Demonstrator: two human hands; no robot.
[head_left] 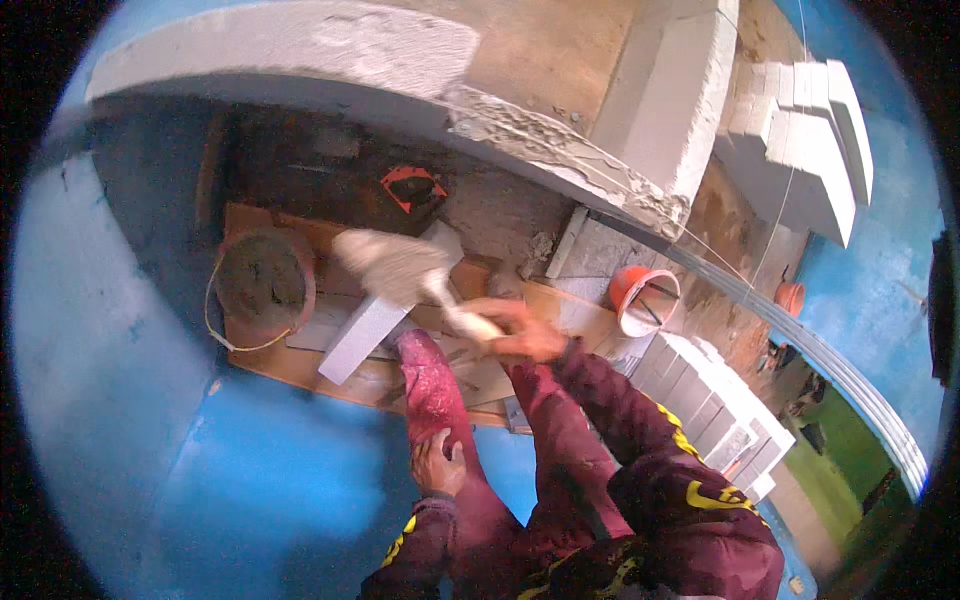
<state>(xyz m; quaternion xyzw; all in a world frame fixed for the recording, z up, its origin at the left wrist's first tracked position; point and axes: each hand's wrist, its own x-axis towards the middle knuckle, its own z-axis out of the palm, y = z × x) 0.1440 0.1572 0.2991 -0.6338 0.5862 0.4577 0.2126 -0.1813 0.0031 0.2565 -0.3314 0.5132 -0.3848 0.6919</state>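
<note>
Two hands [438, 463] [525, 332], one trowel [388, 264], one block [362, 340] near it, two trouser legs [432, 385] [560, 425], at least two buckets [309, 285] [627, 288]

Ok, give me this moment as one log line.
right hand: holding trowel | left hand: on left leg | white block: partly behind trowel

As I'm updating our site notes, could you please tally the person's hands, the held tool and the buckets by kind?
Hands: 2 (left hand, right hand)
Tools held: 1 (blurred trowel)
Buckets: 2 (grey-filled bucket, orange bucket)
Total: 5
The orange object farther right is too small to identify, so uncounted.
</note>
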